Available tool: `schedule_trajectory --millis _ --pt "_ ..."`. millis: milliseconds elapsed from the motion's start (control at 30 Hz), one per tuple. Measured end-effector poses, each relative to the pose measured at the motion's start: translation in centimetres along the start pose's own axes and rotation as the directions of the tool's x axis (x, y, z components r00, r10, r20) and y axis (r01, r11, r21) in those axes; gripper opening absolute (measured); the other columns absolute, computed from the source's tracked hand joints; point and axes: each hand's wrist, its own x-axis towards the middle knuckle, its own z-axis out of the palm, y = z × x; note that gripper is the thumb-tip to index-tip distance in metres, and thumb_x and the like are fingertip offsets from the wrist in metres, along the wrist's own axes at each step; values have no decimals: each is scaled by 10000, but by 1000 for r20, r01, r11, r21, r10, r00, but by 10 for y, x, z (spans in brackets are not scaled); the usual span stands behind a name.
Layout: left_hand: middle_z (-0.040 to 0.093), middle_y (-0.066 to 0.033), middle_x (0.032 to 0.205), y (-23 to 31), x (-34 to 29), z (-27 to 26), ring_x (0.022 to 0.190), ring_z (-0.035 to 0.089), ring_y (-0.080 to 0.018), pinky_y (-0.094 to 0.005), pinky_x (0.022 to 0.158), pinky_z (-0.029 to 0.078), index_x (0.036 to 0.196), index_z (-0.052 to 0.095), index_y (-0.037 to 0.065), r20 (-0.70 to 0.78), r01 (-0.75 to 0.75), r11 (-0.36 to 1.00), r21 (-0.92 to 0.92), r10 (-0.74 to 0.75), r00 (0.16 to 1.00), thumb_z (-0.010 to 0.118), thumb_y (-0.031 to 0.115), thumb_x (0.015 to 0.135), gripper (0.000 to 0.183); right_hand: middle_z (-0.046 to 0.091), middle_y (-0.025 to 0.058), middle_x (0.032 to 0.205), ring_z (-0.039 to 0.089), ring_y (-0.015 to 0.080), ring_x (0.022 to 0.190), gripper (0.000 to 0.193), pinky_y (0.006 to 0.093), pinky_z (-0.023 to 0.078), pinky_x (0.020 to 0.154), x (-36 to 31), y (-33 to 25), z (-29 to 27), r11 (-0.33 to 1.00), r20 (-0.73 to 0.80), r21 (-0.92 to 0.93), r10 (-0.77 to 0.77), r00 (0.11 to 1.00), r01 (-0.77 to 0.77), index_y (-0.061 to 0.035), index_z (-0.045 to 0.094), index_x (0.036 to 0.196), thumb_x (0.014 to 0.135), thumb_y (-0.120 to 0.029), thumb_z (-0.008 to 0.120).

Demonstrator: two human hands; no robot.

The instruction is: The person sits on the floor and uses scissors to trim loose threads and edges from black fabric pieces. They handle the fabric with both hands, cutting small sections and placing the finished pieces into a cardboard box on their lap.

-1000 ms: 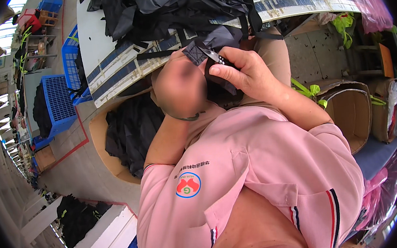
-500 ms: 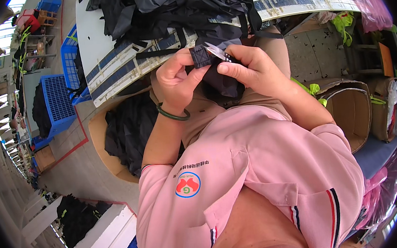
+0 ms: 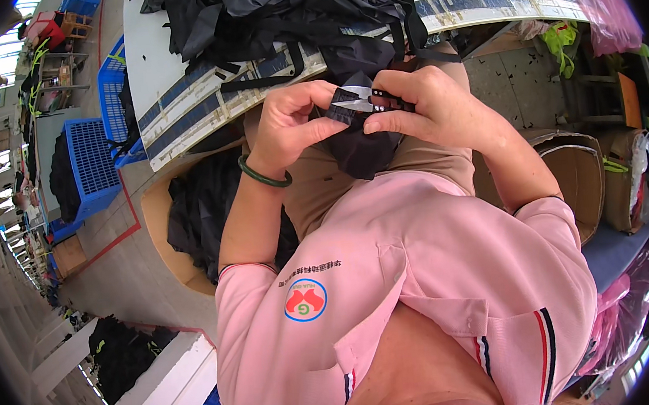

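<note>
Between thumb and fingers, my left hand point(image 3: 294, 124) pinches a black webbing strap end point(image 3: 341, 114), above my lap. My right hand point(image 3: 430, 104) is closed round the black handles of thread snips point(image 3: 363, 106). Their two silver blades are spread apart and point left, over the strap end by my left fingertips. From there a black fabric piece point(image 3: 366, 152) hangs down over my lap. Whether the blades touch a thread is too small to tell.
A heap of black fabric pieces and straps point(image 3: 269, 14) covers part of the white taped table point(image 3: 477, 4) ahead. Left of my lap stands a cardboard box point(image 3: 161, 236) with black fabric. Blue crates point(image 3: 93, 165) are farther left; another cardboard box point(image 3: 580, 172) is at right.
The snips' blades have spread apart and turned to point left across the strap end. The strap end has tilted, and my left forearm has shifted slightly left.
</note>
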Motion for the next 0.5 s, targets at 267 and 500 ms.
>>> schedule_trajectory --millis 267,500 --pt "649 -105 907 -4 -2 -2 862 587 -171 -284 794 446 846 649 -11 49 36 999 -18 -36 998 696 -60 697 164 529 160 603 467 281 521 366 342 392 512 -3 0 -2 992 67 102 71 995 -78 23 576 796 830 -328 675" --pt "667 -111 849 8 8 -13 815 609 -162 -275 775 465 808 655 -23 207 140 989 -42 -129 970 673 -58 682 132 533 154 630 460 252 535 372 331 381 519 -3 4 -9 993 173 117 8 985 -29 26 583 821 829 -335 675"
